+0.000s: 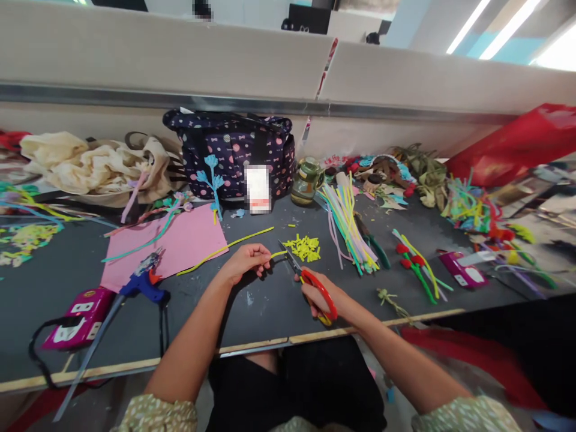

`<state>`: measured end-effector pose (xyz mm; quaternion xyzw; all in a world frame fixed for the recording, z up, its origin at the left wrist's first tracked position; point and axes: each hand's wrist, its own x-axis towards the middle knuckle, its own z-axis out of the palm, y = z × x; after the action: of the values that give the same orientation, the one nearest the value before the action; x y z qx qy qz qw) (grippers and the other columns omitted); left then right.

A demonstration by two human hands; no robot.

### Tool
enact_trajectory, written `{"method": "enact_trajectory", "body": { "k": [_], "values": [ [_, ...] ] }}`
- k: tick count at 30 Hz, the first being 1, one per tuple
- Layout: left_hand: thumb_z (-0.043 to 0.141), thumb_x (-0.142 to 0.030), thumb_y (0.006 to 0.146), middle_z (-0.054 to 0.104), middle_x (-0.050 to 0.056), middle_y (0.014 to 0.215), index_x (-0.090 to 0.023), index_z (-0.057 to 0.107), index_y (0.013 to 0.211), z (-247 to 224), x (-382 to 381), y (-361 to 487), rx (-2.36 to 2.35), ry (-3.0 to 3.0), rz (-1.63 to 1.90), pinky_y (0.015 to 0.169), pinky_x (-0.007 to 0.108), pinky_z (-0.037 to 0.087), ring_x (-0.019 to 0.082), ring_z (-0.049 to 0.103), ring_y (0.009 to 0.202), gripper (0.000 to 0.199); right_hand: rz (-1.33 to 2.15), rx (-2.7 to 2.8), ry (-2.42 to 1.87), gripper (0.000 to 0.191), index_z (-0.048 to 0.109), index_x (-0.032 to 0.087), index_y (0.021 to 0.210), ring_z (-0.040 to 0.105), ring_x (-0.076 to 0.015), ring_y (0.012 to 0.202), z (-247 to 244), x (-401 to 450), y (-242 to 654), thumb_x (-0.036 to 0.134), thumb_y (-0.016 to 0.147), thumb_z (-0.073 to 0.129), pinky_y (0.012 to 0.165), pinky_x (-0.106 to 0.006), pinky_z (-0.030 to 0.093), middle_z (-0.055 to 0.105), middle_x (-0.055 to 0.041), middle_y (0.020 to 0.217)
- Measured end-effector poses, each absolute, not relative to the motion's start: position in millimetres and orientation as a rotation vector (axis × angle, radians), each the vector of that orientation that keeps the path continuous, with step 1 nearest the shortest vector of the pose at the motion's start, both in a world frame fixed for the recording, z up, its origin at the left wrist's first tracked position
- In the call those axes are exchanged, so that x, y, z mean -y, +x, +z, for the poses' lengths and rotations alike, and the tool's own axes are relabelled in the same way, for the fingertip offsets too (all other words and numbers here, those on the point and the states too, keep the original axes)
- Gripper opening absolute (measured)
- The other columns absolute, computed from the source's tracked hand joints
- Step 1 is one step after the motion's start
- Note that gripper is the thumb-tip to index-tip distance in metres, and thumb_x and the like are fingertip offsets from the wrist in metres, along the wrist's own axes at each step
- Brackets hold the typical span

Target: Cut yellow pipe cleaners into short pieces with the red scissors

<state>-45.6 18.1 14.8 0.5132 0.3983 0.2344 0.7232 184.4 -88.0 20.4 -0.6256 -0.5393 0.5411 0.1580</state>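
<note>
My left hand [248, 262] pinches a short yellow pipe cleaner [279, 254], whose free end reaches between the blades of the scissors. My right hand [321, 294] is wrapped round the red and yellow handles of the scissors [321, 295], blades pointing up and left. Just beyond the blades lies a pile of short yellow pipe cleaner pieces [306, 248]. A long yellow pipe cleaner [243, 237] rests behind my left hand, partly over a pink sheet [135, 240].
A blue glue gun [146, 285] and a magenta power box [81, 318] sit at left. Bundled pipe cleaners [348, 222], a glass jar [308, 181] and a dark patterned bag [234, 150] stand behind. Red-tipped green stems [416, 267] and another magenta box [462, 270] lie at right.
</note>
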Motion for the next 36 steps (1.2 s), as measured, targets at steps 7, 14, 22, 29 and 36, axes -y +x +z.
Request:
{"method": "enact_trajectory", "body": {
  "k": [7,14,22,29,36],
  "values": [
    [0.078,-0.04,0.069,0.065,0.002,0.07,-0.013,0.058,0.087,17.1,-18.1,-45.7,-0.865,1.077,0.589,0.05,0.02,0.048,0.006,0.053,0.05,0.038,1.506,1.471,-1.737,0.034,0.055,0.018,0.109,0.063,-0.0125,0.046,21.3,96.0,190.2,0.024,0.077,0.044,0.042,-0.016,0.042,0.061,0.0042,0.056],
    [0.078,-0.038,0.071,0.066,0.002,0.071,-0.013,0.058,0.088,16.6,-16.1,-42.8,-0.848,1.053,0.635,0.051,0.02,0.049,0.006,0.054,0.05,0.035,1.383,1.597,-1.731,0.017,0.055,0.019,0.087,0.067,-0.0159,0.056,26.8,101.8,196.9,0.024,0.074,0.046,0.048,-0.02,0.043,0.063,0.0025,0.06],
    [0.079,-0.036,0.07,0.066,0.002,0.071,-0.013,0.058,0.088,17.9,-15.0,-42.6,-0.82,1.009,0.697,0.051,0.021,0.05,0.006,0.054,0.051,0.036,1.71,1.082,-1.602,0.062,0.043,0.02,0.121,0.07,-0.0205,0.079,42.2,107.6,181.9,0.02,0.06,0.052,0.064,-0.027,0.051,0.064,0.0027,0.074],
    [0.078,-0.038,0.07,0.066,0.003,0.071,-0.013,0.059,0.088,16.1,-13.4,-41.6,-0.805,1.024,0.731,0.051,0.021,0.05,0.007,0.054,0.051,0.037,1.695,1.175,-1.615,0.06,0.043,0.021,0.124,0.069,-0.0201,0.082,48.6,110.7,181.4,0.023,0.065,0.053,0.064,-0.027,0.05,0.064,0.0021,0.078],
    [0.078,-0.039,0.069,0.065,0.003,0.069,-0.013,0.058,0.087,12.4,-12.2,-37.7,-0.799,1.053,0.723,0.05,0.021,0.049,0.007,0.054,0.05,0.037,1.542,1.538,-1.638,0.043,0.049,0.022,0.116,0.069,-0.0179,0.084,46.7,112.2,184.4,0.018,0.073,0.049,0.073,-0.026,0.051,0.07,-0.0009,0.086]
  ]
}}
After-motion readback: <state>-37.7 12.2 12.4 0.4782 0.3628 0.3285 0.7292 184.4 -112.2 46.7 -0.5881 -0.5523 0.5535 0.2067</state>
